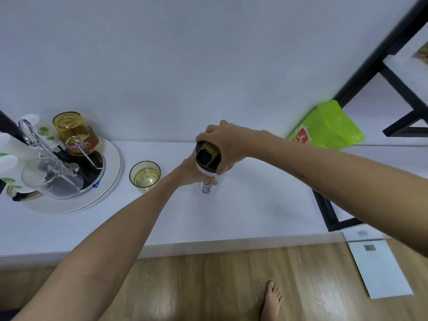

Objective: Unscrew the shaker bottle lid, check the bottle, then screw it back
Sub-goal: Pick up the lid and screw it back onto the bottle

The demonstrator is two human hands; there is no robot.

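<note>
A white shaker bottle (206, 188) with dark lettering stands upright on the white counter (254, 205), near its middle. Its black lid (206, 156) with a gold flip cap sits on top. My right hand (225, 144) reaches from the right and wraps over the lid's far and right side. My left hand (192, 169) comes from the lower left and grips the bottle's body just under the lid. The fingers hide part of the lid's rim and the upper body.
A small glass with pale yellow liquid (145, 176) stands just left of the bottle. Further left, a round tray (111, 181) carries upturned glasses on a metal rack. A green bag (326, 127) leans at the back right. A black frame (328, 214) borders the counter's right end.
</note>
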